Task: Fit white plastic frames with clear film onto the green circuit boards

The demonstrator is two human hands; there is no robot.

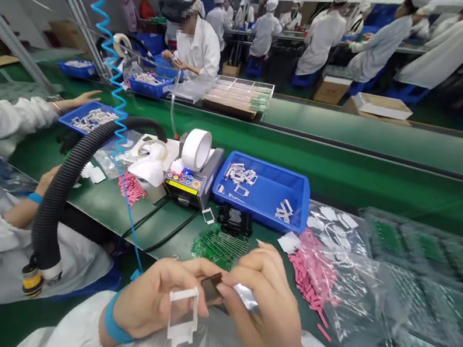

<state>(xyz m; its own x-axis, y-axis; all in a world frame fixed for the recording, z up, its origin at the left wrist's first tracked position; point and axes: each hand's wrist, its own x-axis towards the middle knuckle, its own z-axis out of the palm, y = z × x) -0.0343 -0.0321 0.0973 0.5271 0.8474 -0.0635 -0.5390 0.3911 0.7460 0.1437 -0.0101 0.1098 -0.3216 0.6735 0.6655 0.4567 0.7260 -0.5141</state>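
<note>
My left hand (161,298), with a blue band at the wrist, is closed around a small white plastic frame (184,322) that stands out in front of the fingers. A small dark rectangular panel (211,288) lies between my two hands, its lower end against the left fingers. My right hand (264,312) pinches the panel's upper right edge between thumb and fingertips. Beside the right fingers is a shiny clear piece (247,296), perhaps film; whether it is held I cannot tell. Just beyond my hands lies a stack of green circuit boards (219,245).
A blue tray (262,186) of white frames stands beyond, beside a device (189,181) with a white tape roll. Pink strips (307,275), bagged parts and trays of green boards (435,255) lie right. A black hose (73,188) and a co-worker's sleeve (5,118) are left.
</note>
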